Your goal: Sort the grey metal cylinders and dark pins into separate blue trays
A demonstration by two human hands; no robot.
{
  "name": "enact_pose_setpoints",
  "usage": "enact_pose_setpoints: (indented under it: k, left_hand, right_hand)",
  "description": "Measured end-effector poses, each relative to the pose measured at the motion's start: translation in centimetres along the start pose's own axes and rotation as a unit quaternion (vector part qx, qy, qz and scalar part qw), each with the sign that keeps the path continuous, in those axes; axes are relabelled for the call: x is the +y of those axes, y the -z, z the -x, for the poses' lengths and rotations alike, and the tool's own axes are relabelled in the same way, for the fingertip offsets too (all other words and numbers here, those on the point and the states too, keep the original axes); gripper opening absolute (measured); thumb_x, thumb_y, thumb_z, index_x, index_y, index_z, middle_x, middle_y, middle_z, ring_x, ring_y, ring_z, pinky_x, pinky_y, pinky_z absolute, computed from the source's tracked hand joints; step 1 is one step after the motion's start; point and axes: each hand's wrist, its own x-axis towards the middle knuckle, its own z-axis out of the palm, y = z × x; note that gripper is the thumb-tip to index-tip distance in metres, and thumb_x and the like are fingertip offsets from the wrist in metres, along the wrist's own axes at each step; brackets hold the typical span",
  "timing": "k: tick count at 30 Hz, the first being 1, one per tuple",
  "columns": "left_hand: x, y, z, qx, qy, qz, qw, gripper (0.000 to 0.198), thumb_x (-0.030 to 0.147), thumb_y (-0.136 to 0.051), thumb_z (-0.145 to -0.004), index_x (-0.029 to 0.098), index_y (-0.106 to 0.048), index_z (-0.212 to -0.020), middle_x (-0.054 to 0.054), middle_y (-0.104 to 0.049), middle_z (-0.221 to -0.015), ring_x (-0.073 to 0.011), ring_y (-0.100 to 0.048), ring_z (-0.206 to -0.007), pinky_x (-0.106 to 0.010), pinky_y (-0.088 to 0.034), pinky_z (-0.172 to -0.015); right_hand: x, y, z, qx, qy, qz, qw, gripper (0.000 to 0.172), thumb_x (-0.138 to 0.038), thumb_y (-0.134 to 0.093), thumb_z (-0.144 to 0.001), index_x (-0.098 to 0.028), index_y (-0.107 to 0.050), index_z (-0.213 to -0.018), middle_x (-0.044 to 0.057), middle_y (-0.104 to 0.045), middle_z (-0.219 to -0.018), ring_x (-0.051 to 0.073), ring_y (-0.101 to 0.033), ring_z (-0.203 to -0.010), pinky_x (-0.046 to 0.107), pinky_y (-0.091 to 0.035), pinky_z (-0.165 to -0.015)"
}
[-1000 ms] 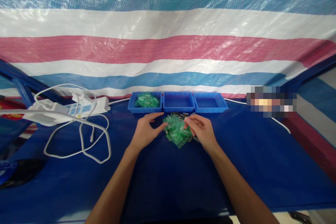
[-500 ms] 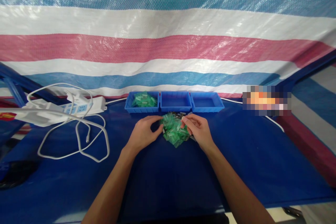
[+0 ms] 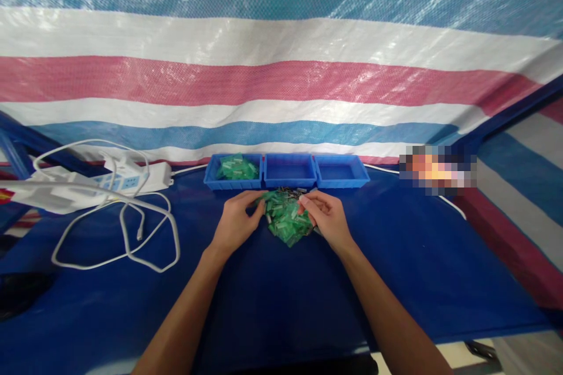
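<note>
A heap of small translucent green plastic pieces (image 3: 288,224) lies on the blue table, with small dark and silvery pieces (image 3: 290,191) along its far edge. At the heap's left side is my left hand (image 3: 240,220), its thumb and forefinger closing around the edge of a green piece. My right hand (image 3: 329,215) is over the right side, thumb and fingertips pinched together; what they hold is too small to make out. Just behind stand three blue trays in a row. More green pieces (image 3: 238,167) fill the left tray (image 3: 233,185).
The middle tray (image 3: 290,176) and right tray (image 3: 342,174) show bare floors. On the left are a white power strip (image 3: 132,180) and looped white cables (image 3: 170,228). A striped tarp (image 3: 272,82) hangs behind the table (image 3: 285,304). A blurred patch (image 3: 437,170) covers something at right.
The whole view has shifted slightly, so the trays and heap appear a little further left. Both hands stay at the heap, with only small finger movements.
</note>
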Motion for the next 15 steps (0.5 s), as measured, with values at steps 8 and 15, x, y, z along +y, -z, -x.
enact_pose_setpoints:
  k: [8, 15]
  left_hand:
    - [1.3, -0.1, -0.3, 0.006, 0.161, 0.334, 0.929, 0.048, 0.039, -0.088, -0.078, 0.014, -0.076, -0.117, -0.009, -0.082, -0.095, -0.0238, -0.079, -0.083, -0.033, -0.066, -0.076]
    - [2.6, -0.2, -0.3, -0.049, 0.191, 0.392, 0.898, 0.046, 0.036, -0.091, -0.073, 0.013, -0.078, -0.110, -0.006, -0.082, -0.083, -0.0185, -0.075, -0.067, -0.030, -0.065, -0.070]
  right_hand:
    - [0.5, -0.4, 0.5, 0.004, 0.054, 0.113, 0.992, 0.034, -0.044, -0.077, -0.087, -0.019, -0.077, -0.110, 0.004, -0.075, -0.084, 0.010, -0.051, -0.050, 0.026, -0.037, -0.047]
    - [0.2, -0.8, 0.7, -0.073, 0.005, 0.027, 0.997, 0.028, -0.044, -0.078, -0.086, -0.018, -0.074, -0.079, -0.002, -0.056, -0.056, 0.010, -0.043, -0.047, 0.025, -0.031, -0.044]
